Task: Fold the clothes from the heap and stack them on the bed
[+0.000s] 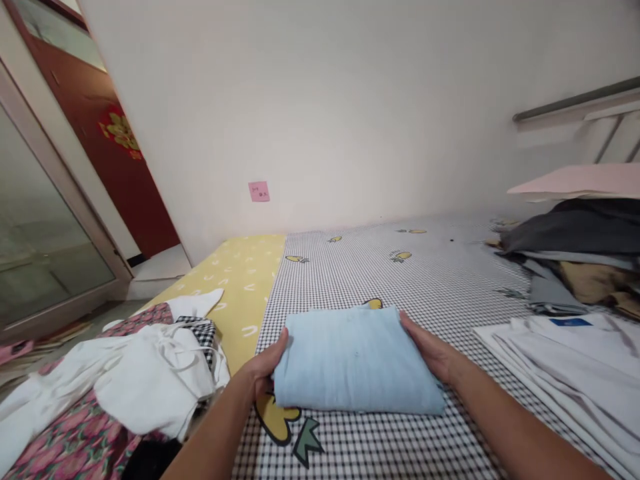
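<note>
A folded light-blue cloth garment [356, 363] lies flat on the black-and-white checked bedsheet [380, 267]. My left hand [265, 365] presses against its left side, fingers on the fold. My right hand [430, 350] rests against its right side, with the fingers spread on top of the edge. Neither hand lifts the bundle; both touch it from the sides. A yellow printed duck shape [274, 419] on the sheet shows just beneath the garment's front left corner.
A heap of white and floral clothes [115, 380] lies to the left, beside a yellow patterned sheet [245, 287]. A stack of folded white cloth [565, 373] and a pile of dark, tan and pink garments [575, 247] stand at the right. A white wall [320, 100] backs the bed, with a glass door [45, 227] at far left.
</note>
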Tool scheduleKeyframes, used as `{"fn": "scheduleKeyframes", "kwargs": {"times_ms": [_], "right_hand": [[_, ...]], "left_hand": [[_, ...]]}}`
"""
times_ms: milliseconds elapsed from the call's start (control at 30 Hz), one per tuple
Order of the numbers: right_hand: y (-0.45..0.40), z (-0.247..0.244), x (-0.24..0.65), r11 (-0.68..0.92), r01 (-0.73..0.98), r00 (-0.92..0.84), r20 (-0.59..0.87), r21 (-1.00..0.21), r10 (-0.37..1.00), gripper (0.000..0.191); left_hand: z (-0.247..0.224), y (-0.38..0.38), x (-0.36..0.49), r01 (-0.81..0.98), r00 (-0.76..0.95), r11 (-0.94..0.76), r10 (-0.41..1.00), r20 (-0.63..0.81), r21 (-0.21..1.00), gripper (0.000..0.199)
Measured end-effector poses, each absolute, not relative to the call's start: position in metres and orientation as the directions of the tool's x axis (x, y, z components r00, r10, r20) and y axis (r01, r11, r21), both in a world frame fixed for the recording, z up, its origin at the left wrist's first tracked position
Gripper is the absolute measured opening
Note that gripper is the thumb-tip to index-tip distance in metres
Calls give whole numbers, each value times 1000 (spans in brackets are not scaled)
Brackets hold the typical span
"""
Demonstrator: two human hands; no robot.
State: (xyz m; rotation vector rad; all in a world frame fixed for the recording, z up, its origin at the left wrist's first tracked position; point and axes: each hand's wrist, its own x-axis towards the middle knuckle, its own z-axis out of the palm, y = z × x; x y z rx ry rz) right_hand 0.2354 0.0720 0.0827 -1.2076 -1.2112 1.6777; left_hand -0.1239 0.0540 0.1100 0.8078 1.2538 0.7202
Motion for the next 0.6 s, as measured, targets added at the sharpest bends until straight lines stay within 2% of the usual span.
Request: {"fn": "scheduleKeyframes", "kwargs": {"times_ms": [133, 200, 300, 367, 433, 600], "right_hand": [[70, 70, 251, -211, -99, -200, -188, -972, 962, 68], [70, 72, 251, -163, -83, -128, -151, -983, 980, 70], [78, 76, 243, -64, -27, 1, -64, -998, 998, 59], [89, 75, 236, 15, 130, 112, 30, -991, 993, 52], [101, 71, 229, 31, 355, 196, 107, -934, 975, 49], [110, 75, 217, -101, 654, 343, 175, -750, 923, 62]], "left_hand": [[96, 47, -130, -155, 176, 508, 858, -483, 847, 72], [93, 42, -128, -189, 172, 471, 880, -444, 861, 66], [87, 40, -122, -244, 96, 400, 916, -389, 883, 57], [83, 44, -118, -261, 17, 354, 932, -362, 898, 52], [81, 52, -115, -234, -47, 334, 934, -353, 913, 47], [82, 69, -113, -115, -86, 365, 923, -375, 924, 41]]}}
